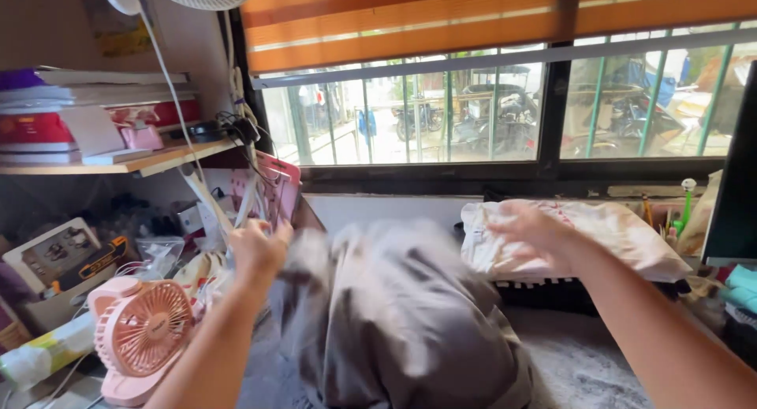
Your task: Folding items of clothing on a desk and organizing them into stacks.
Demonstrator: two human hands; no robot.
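Head view: grey cloth bunched between both hands' blurred fingers.

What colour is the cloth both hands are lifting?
Plain grey cloth, motion-blurred, held by the left hand and right hand; head view.

Left hand and right hand grip blurred grey cloth raised over desk; pink fan at left, cream pillow behind.
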